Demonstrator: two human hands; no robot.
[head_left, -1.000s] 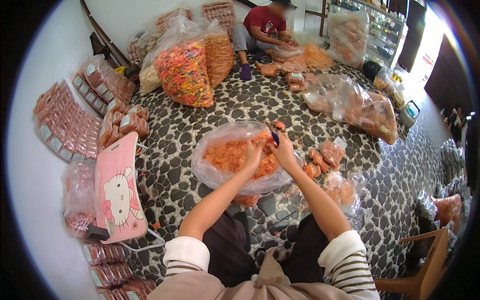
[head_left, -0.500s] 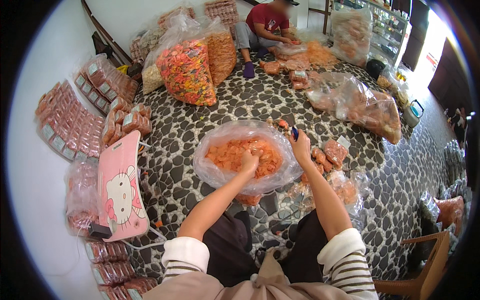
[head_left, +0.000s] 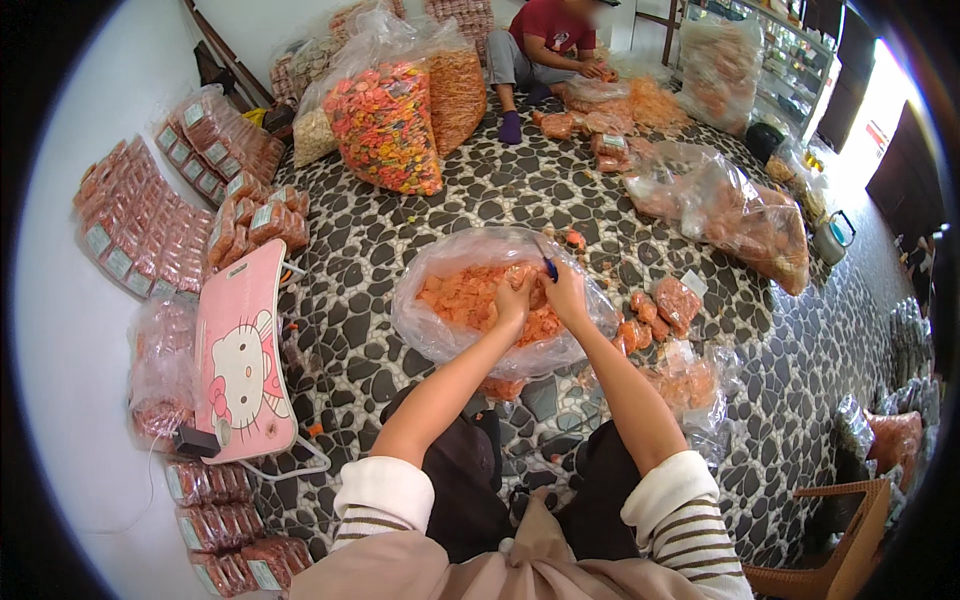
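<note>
A large clear plastic bag (head_left: pixel 428 253) stands open on the floor in front of me, filled with orange chip-like pieces (head_left: pixel 455 298). My left hand (head_left: pixel 512 300) is inside it, its fingers closed round a small clump of orange pieces, possibly bagged. My right hand (head_left: pixel 563 292) is just right of it at the bag's right side, gripping a blue-handled tool (head_left: pixel 551 269), too small to identify, close to that clump. Small packets (head_left: pixel 676 304) of orange food and crumpled plastic lie right of the bag.
A seated co-worker (head_left: pixel 545 50) handles orange food at the back. Tall snack sacks (head_left: pixel 380 130) stand back left; another sack (head_left: pixel 740 225) lies right. A pink folding table (head_left: pixel 240 360) and stacked packets (head_left: pixel 130 230) line the left wall. A brown chair (head_left: pixel 830 540) stands lower right.
My right hand has moved back leftward with the blue tool to meet my left hand, having been apart half a second ago. The view has shifted slightly.
</note>
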